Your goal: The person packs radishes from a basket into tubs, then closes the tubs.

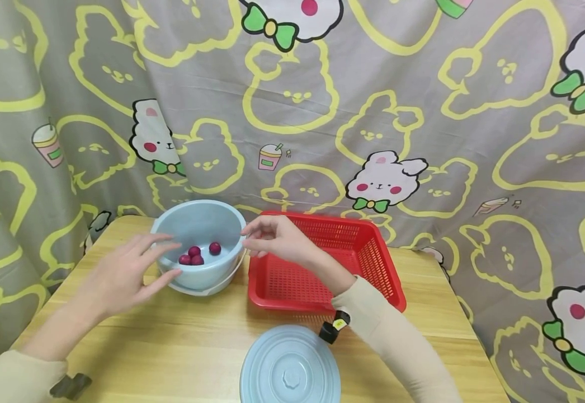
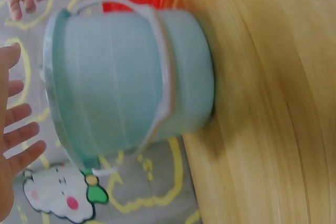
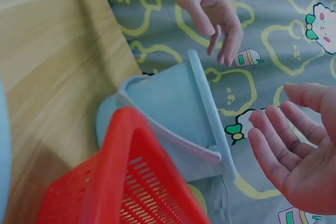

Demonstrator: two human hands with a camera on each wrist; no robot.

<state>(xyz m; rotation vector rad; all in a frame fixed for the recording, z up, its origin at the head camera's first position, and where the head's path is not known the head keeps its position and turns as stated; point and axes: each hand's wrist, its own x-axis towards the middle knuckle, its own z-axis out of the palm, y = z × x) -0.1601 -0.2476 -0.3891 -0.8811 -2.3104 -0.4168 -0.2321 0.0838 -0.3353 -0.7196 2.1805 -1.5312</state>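
A light blue bucket point(image 1: 197, 278) with a pale handle stands upright at the table's back left. Several small dark red round fruits point(image 1: 215, 248) lie on its bottom; their exact kind is unclear. My left hand point(image 1: 126, 274), fingers spread, hovers by the bucket's front left rim. On the other side is my right hand point(image 1: 278, 238), loosely bent and holding nothing, close to the right rim. Both wrist views show a gap between the hands and the bucket: the left hand point(image 2: 18, 140) in one, the right hand point(image 3: 299, 150) in the other.
A red slotted plastic basket point(image 1: 322, 305) sits right of the bucket, partly beneath my right forearm. Toward the front edge, a round light blue lid point(image 1: 292, 358) lies flat on the wooden table point(image 1: 187, 347). Behind hangs a grey patterned curtain point(image 1: 317, 151).
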